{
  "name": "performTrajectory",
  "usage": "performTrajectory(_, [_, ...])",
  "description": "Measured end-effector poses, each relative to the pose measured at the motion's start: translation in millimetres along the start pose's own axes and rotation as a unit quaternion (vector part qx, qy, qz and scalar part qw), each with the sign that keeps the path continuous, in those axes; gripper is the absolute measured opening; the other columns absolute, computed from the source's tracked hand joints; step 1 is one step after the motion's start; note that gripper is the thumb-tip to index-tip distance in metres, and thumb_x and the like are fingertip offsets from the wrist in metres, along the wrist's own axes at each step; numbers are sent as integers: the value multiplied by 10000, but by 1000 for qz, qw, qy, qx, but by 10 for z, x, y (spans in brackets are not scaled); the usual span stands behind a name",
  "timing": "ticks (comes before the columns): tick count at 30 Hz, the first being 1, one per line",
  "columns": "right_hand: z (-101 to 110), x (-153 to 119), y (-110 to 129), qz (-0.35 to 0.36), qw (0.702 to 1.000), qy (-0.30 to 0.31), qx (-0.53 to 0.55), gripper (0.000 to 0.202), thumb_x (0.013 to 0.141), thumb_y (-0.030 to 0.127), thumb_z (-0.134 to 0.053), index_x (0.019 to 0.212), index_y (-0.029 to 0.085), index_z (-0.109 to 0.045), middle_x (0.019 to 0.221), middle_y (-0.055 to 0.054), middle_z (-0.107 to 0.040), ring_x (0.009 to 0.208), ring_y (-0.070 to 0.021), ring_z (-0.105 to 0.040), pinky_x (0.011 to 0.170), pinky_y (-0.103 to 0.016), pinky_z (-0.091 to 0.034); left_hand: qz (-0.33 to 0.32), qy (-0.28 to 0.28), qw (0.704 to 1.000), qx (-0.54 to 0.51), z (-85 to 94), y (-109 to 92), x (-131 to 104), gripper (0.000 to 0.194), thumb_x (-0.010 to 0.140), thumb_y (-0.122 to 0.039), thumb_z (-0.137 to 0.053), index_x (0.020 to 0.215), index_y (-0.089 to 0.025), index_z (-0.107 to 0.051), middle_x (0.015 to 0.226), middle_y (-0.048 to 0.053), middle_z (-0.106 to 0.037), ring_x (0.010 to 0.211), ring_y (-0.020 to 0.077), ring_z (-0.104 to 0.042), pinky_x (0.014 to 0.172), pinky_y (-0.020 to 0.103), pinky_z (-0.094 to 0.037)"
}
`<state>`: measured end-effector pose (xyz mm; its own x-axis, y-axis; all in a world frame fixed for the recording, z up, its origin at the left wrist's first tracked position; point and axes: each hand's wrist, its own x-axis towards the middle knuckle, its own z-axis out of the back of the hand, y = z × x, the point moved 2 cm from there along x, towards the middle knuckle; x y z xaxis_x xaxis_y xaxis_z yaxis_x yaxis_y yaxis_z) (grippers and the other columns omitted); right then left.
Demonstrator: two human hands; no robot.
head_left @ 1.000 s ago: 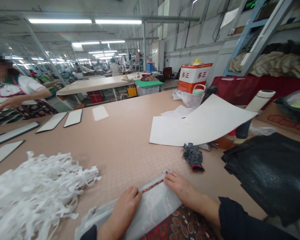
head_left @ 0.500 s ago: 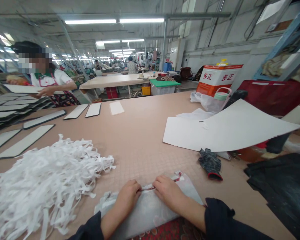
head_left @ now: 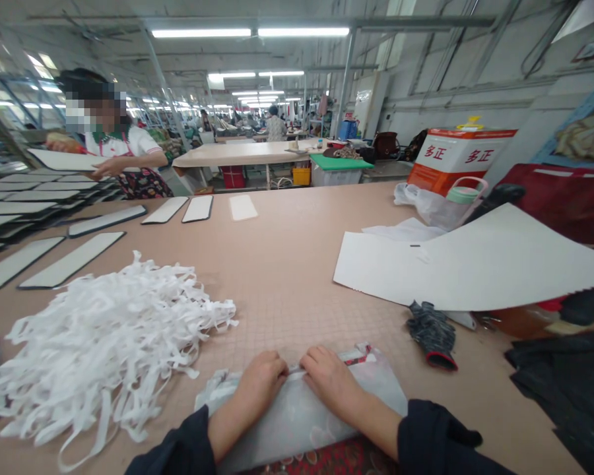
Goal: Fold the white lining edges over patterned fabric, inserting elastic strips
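A translucent plastic bag [head_left: 301, 412] lies flat at the table's near edge, with a strip of red pattern showing by its upper right corner. My left hand [head_left: 261, 382] is closed on the bag's far edge, fingertips curled over it. Close beside it, my right hand [head_left: 330, 381] grips the same edge, its fingers bent and together. Under the bag's near side, dark red patterned cloth [head_left: 321, 460] shows; I cannot tell what it belongs to.
White fabric strips [head_left: 113, 330] are heaped on the left. A knitted glove [head_left: 431, 333] and a large white sheet [head_left: 465, 264] lie on the right, near black material [head_left: 569, 389]. Dark-edged white panels [head_left: 74, 260] lie far left, where a co-worker [head_left: 123, 148] holds another panel.
My view has turned slightly left. My hands have come a little closer together along the bag's edge, and more of the red strip shows beside my right hand.
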<state>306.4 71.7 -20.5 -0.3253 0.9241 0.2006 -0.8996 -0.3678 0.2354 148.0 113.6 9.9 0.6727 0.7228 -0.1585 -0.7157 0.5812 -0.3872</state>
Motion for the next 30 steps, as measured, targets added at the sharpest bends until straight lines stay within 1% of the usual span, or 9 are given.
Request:
performTrajectory(5, [32,-33,129,95,995,4,-22,41,846,167,-526,833,190,-558,819,-16,-562,787,-173,-479,694,-296,-357,-89,-28,987,132,-110,-29,-92,175,864,-131,-418,825,-180,-581,852,19,-566,820,169,-500,730,283,-405])
performTrajectory(8, [140,-176,22,131,991,13,-33,84,852,156,-511,915,173,-565,829,-29,-572,788,-180,-483,686,-300,-364,-112,-28,982,153,-104,-29,-140,155,868,-125,-423,852,-187,-564,873,14,-563,818,164,-495,721,274,-409])
performTrajectory(15, [415,-766,-750,36,997,48,-55,238,827,38,-453,958,186,-586,908,-62,-595,857,-202,-523,748,-314,-395,-64,8,995,73,201,231,-418,224,855,-88,-379,844,-202,-571,882,4,-559,829,143,-494,749,242,-378])
performTrajectory(18, [446,-738,-813,-6,993,73,-91,270,784,-18,-433,830,177,-615,856,-80,-607,801,-214,-547,700,-324,-409,-27,16,996,84,334,375,-588,252,858,-94,-358,787,-200,-576,841,-2,-558,797,139,-497,714,235,-365])
performTrajectory(21, [392,-407,-443,-20,991,88,-96,266,763,-33,-440,736,168,-613,796,-82,-606,752,-219,-554,661,-330,-408,-29,8,992,122,366,429,-703,243,876,-105,-367,772,-197,-567,826,-5,-563,784,144,-496,695,242,-354])
performTrajectory(24, [235,11,236,42,996,71,-23,245,784,-12,-461,854,178,-598,863,-49,-602,805,-189,-547,694,-295,-410,-49,-14,987,153,307,412,-768,182,886,-119,-407,808,-195,-553,861,-5,-572,805,148,-493,713,249,-346])
performTrajectory(27, [13,233,800,103,994,41,-6,227,801,63,-516,998,167,-559,907,-52,-596,832,-202,-531,691,-313,-407,-68,-39,979,189,227,395,-818,117,878,-138,-451,831,-186,-547,876,6,-576,811,157,-490,734,267,-341])
performTrajectory(29, [-117,210,933,142,989,28,-21,203,789,102,-555,985,157,-558,893,-57,-596,815,-215,-528,677,-331,-402,-69,-57,976,200,198,416,-856,83,871,-160,-474,834,-183,-545,873,9,-576,810,160,-486,745,278,-336])
performTrajectory(30, [-158,154,911,153,987,21,-32,194,779,105,-569,967,153,-562,888,-60,-598,808,-220,-528,674,-336,-399,-67,-65,975,202,192,437,-877,71,868,-172,-483,834,-184,-544,867,9,-576,806,161,-484,749,284,-334])
